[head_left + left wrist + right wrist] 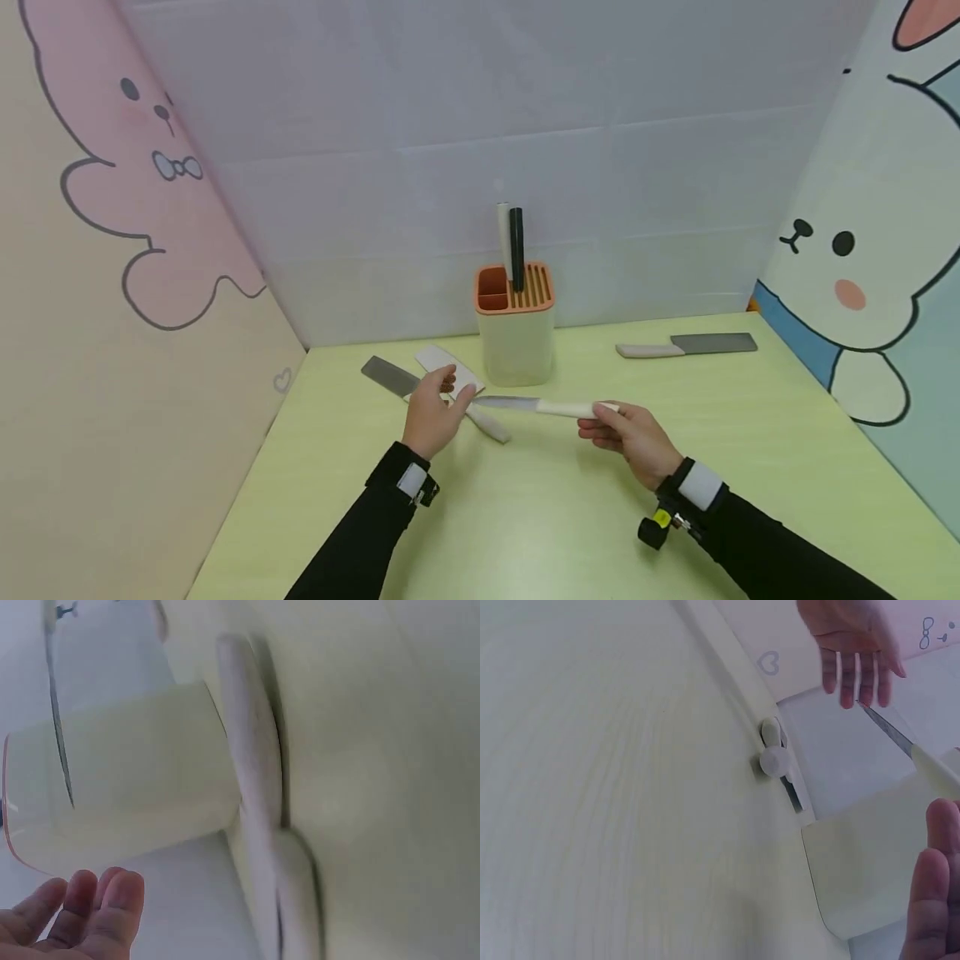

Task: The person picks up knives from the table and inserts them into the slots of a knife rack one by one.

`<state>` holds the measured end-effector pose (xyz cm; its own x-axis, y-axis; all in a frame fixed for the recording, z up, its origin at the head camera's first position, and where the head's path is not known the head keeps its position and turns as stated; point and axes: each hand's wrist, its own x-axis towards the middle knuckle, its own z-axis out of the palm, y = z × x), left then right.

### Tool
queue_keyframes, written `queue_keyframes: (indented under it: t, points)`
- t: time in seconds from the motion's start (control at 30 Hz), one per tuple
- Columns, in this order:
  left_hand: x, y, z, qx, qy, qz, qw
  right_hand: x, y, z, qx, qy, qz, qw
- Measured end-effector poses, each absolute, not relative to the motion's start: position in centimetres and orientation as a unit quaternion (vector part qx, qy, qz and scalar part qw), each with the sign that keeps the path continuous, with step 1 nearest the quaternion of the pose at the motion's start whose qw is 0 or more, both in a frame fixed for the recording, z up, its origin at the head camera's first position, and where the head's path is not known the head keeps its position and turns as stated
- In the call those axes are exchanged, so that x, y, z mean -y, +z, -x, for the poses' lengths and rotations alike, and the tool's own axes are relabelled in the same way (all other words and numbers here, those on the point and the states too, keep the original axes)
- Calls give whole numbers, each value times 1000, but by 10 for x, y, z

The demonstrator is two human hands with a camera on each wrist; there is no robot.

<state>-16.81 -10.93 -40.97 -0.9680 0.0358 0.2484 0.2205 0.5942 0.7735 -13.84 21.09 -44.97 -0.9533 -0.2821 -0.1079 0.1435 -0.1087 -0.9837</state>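
Observation:
A paring knife (pixel 566 408) with a white handle and a narrow blade is held above the table, its tip pointing left. My right hand (pixel 630 437) pinches the end of its handle. Close to the blade's tip, my left hand (pixel 437 412) has its fingers loosely bent and holds nothing. In the left wrist view, a gap separates the blade (pixel 60 742) from the left fingers (pixel 120 896). Under and beside the left hand lie a grey-bladed cleaver (pixel 390 377) and a white-bladed knife (pixel 450 367), crossing each other, their handles partly hidden.
Behind the hands stands a cream knife block (pixel 517 350) with an orange slotted top. A white handle (pixel 504 237) and a black handle (pixel 517 250) stick up from it. Another cleaver (pixel 686 345) lies at the back right. Walls border the yellow-green table (pixel 570 533).

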Motion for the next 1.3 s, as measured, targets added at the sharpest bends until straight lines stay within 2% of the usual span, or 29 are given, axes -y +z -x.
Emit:
queue_keyframes:
  t: [0.1, 0.2, 0.3, 0.4, 0.6, 0.9, 1.3]
  points:
    - [113, -422, 167, 805, -592, -5, 28, -213, -448, 138, -635, -758, 53, 137]
    - [110, -431, 164, 716, -695, -47, -41, -216, -446, 138, -623, -768, 63, 135]
    - [104, -437, 163, 665, -739, -36, -99, -217, -446, 138, -614, -775, 66, 132]
    - [98, -441, 162, 623, -771, -23, -133, -217, -446, 138, -608, -780, 65, 132]
    - [87, -444, 160, 550, -823, -29, -138, -215, -448, 137, -594, -790, 63, 138]
    - [68, -441, 158, 516, -849, -59, -95, -194, -445, 137, -563, -816, 51, 122]
    - [53, -440, 153, 518, -845, -54, -120, -167, -446, 148, -537, -836, 47, 102]
